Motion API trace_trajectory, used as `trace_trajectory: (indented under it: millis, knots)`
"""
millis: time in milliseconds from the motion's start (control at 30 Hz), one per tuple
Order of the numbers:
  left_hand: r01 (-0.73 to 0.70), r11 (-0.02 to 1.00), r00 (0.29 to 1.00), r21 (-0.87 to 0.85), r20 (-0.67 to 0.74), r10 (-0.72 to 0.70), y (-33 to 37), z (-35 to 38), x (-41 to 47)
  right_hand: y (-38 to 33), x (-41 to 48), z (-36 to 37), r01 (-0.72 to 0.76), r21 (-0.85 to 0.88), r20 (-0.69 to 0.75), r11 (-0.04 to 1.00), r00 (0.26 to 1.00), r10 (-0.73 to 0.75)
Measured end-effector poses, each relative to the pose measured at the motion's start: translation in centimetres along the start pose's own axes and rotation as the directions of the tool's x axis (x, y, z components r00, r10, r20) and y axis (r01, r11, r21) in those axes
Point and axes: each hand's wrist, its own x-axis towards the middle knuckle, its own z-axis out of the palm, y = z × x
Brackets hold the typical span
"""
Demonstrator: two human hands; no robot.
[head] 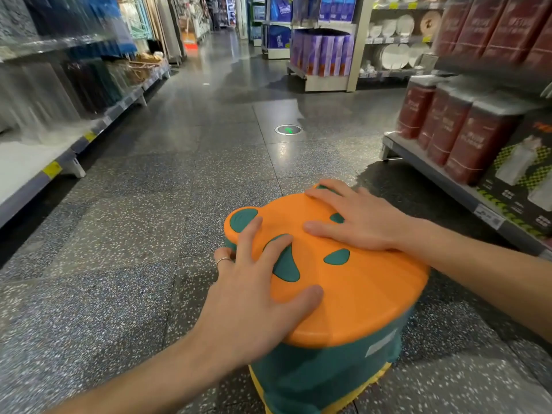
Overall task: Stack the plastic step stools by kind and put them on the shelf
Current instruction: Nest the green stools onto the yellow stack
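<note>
Orange plastic lies under both palms: my left grip (pixel 254 297) and right grip (pixel 355 222) rest wide and flat on the seat of the top step stool (pixel 358 297), fingers spread, clasping nothing. I judge it light, stiff and rather slick, so I'd hook fingers under the seat's overhanging rim at either side rather than press from above. Below the grips its teal body nests over a yellow-edged stool (pixel 379 374) on the floor (pixel 149 234), the shelf (pixel 448 189) beyond the right grip.
</note>
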Motion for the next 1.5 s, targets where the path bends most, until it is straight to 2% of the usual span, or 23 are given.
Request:
trace_trajectory:
  millis: [100,200,300,633,800,1000,1067,1133,1200,1267,1333,1500]
  knots:
    - [-0.024,0.99,0.995,-0.141,-0.101,0.009,-0.5,1.0,0.1,-1.0,2.0,0.0,-0.038,-0.026,0.002,0.999,0.999,0.038]
    - [-0.115,0.978,0.971,-0.176,-0.228,0.073,-1.7,1.3,1.4,-1.5,3.3,0.1,-0.082,0.036,-0.021,0.996,0.996,0.083]
    - [-0.204,0.959,0.951,-0.196,-0.273,0.146,-4.3,-0.3,4.4,-2.0,5.2,-0.3,-0.098,0.117,-0.047,0.988,0.993,0.104]
    - [-0.357,0.882,0.93,-0.306,-0.203,0.306,-10.8,-4.5,12.2,-3.6,12.2,-0.5,-0.244,0.165,-0.055,0.956,0.965,0.256]
    - [-0.308,0.914,0.949,-0.263,-0.152,0.276,-12.1,-5.1,14.5,-3.9,13.2,-0.3,-0.252,0.146,-0.106,0.957,0.957,0.268]
    - [-0.205,0.952,0.979,-0.229,-0.05,0.198,-12.0,-5.1,14.3,-3.9,13.0,1.3,-0.172,-0.053,-0.162,0.984,0.973,0.161]
    - [-0.15,0.977,0.989,-0.153,-0.025,0.148,-11.1,-5.2,14.3,-3.9,13.4,1.2,-0.113,-0.071,-0.141,0.991,0.985,0.102]
    - [-0.193,0.981,0.98,0.026,-0.043,0.194,-9.7,-4.7,13.9,-3.7,14.0,0.9,-0.069,-0.081,-0.104,0.994,0.993,0.061]
    - [-0.286,0.924,0.952,0.254,-0.038,0.305,-7.6,-3.4,12.2,-3.7,14.6,0.7,-0.008,-0.132,-0.084,0.991,0.997,-0.003]
    - [-0.301,0.86,0.949,0.413,0.037,0.314,-5.9,-2.2,10.3,-3.8,15.0,0.4,0.082,-0.182,-0.059,0.98,0.994,-0.094]
    - [-0.289,0.837,0.955,0.466,0.079,0.285,-5.5,-1.8,9.5,-3.9,14.9,0.3,0.147,-0.204,-0.031,0.968,0.987,-0.157]
    - [-0.319,0.823,0.946,0.471,0.103,0.308,-5.1,-2.5,8.7,-4.1,13.3,-0.1,0.203,-0.255,-0.011,0.945,0.977,-0.213]
